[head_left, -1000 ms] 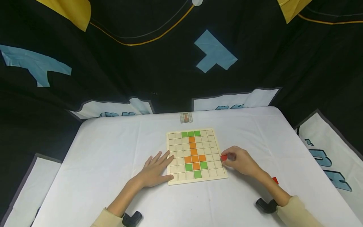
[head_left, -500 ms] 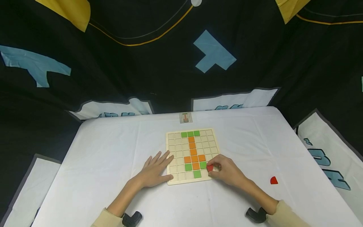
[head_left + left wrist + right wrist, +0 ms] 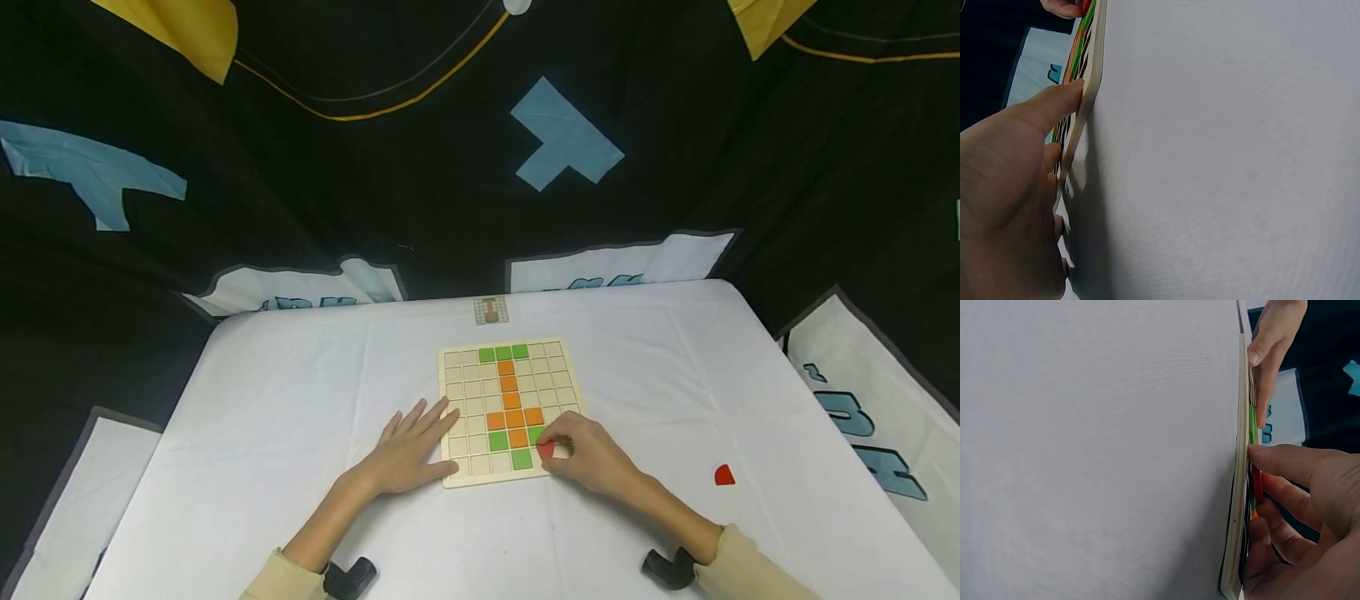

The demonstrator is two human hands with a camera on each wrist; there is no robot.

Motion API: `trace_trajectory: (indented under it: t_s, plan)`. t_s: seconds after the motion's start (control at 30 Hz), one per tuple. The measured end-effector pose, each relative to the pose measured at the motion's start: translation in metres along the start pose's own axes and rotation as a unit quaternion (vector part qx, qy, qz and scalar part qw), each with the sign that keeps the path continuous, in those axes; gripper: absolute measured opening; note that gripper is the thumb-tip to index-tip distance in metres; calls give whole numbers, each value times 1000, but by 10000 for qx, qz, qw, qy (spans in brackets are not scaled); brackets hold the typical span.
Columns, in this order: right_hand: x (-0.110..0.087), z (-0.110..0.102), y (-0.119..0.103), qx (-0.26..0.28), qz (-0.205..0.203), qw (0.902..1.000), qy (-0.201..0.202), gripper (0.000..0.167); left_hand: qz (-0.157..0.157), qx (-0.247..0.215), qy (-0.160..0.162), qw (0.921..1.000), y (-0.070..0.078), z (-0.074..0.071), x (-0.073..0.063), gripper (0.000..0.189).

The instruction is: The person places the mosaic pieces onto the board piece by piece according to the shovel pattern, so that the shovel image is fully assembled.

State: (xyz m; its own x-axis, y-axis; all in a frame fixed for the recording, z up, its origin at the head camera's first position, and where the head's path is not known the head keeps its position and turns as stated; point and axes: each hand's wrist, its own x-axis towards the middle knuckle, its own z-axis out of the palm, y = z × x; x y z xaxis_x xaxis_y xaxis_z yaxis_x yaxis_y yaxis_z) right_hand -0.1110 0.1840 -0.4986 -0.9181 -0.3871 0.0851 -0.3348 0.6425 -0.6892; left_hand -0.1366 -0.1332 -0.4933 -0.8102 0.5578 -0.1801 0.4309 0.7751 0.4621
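Observation:
A square wooden grid board (image 3: 468, 392) lies on the white table, with green tiles (image 3: 521, 459) and orange tiles (image 3: 510, 383) set in several of its cells. My left hand (image 3: 408, 450) rests spread at the board's left edge, fingertips and thumb on its rim. Between the thumb and fingers of my right hand (image 3: 592, 454) is a red piece (image 3: 545, 451), pinched over the board's lower right, beside a green tile. In the right wrist view the red piece (image 3: 1257, 486) stands very near the board's surface; contact cannot be told.
A second red piece (image 3: 724, 475), rounded on one side, lies on the table to the right. Behind the board is a small printed grid card (image 3: 491, 311). A dark curtain (image 3: 375, 192) hangs beyond the table.
My right hand has carried the red piece leftward from beside the board's right edge onto its lower right area, slowing lately. My left hand has stayed in place.

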Motion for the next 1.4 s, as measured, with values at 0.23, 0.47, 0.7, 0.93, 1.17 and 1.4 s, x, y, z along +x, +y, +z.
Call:
trace_trajectory:
  t_s: [0.23,0.47,0.7,0.93,1.17,1.4]
  plan:
    - [1,0,1,-2,-309,9995,-35,22,23,19,-6,10000,-1,0,1,77]
    - [0,-1,4,131,-442,9989,-36,19,34,-17,-4,10000,-1,0,1,77]
    - [2,-1,5,294,-499,9983,-87,13,71,-22,14,10000,0,-2,0,77]
    - [4,1,2,124,-459,9989,-55,13,62,-14,12,10000,-3,0,0,78]
    - [4,1,0,-8,-413,9991,-30,11,48,-38,2,10000,-2,-1,0,78]
    - [2,1,1,-50,-428,9991,-42,12,35,-93,2,10000,0,-1,-1,77]
